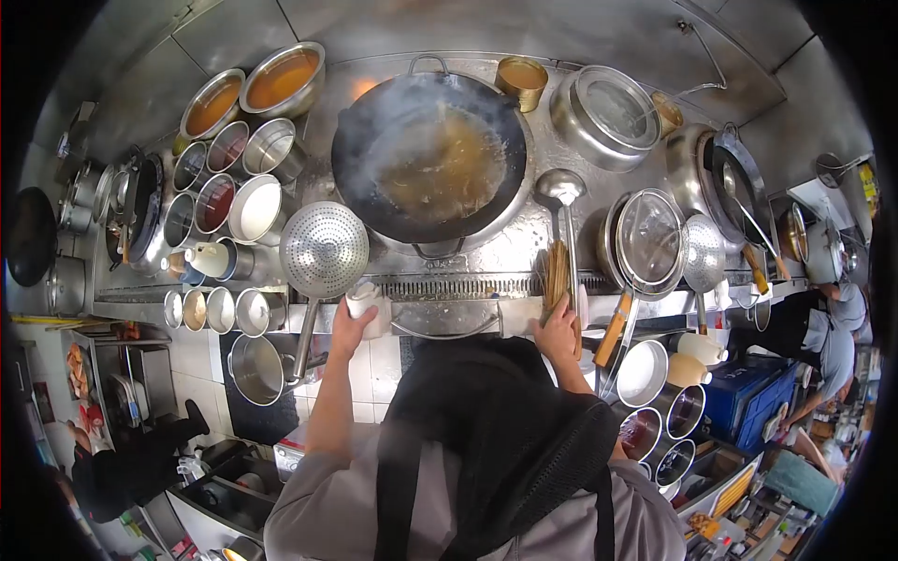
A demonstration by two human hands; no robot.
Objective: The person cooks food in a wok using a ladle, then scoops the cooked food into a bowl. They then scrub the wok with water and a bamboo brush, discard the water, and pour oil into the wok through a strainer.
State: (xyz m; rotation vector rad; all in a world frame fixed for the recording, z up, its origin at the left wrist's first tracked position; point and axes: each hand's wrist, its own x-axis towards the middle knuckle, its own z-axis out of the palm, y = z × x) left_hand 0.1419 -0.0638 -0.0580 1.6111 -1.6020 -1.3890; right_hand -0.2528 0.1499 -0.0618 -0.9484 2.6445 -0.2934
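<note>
My left hand (350,327) is closed around a folded white cloth (363,299) at the front edge of the stove. In my right hand (558,333) is a bamboo wok brush (556,271), bristles pointing away from me, its lower part hidden by my fingers. Beyond both hands sits a large black wok (351,178) of steaming brownish liquid. A perforated skimmer (324,245) lies just left of my left hand. Beside the brush rests a steel ladle (561,188), bowl toward the wok.
Steel pots of seasonings (255,208) and two bowls of orange liquid (282,78) stand left. A gold tin (521,82) and a large steel pot (585,117) are behind right. Strainers (652,241) lie right. Flame (362,88) shows behind the wok. Other people (832,323) stand at both sides.
</note>
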